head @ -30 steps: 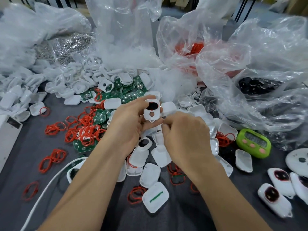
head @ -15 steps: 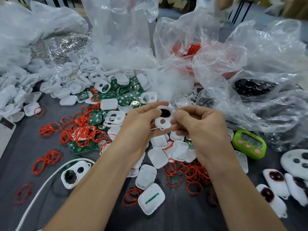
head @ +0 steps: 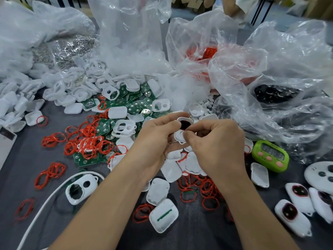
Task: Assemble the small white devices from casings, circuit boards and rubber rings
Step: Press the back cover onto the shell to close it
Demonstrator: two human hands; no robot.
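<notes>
My left hand (head: 155, 139) grips a small white casing (head: 182, 129) with a dark round window, held up above the table's middle. My right hand (head: 214, 141) pinches the casing's lower part with thumb and fingertips, covering its small hole. Loose white casings (head: 124, 127) and back covers (head: 171, 170) lie around and under my hands. Green circuit boards (head: 137, 105) are heaped behind, and red rubber rings (head: 88, 141) spread to the left and below my right wrist. Three assembled white devices (head: 292, 215) lie at the lower right.
Crumpled clear plastic bags (head: 270, 73) fill the back and right; one holds black parts. A green timer (head: 270, 156) sits right of my hands. A white cable (head: 45, 201) curves across the lower left. A round white device (head: 320, 174) lies at the right edge.
Both hands with the casing lifted slightly and shifted right. My right hand, earlier beside the casing, now pinches its lower part, and the dark window shows at the top.
</notes>
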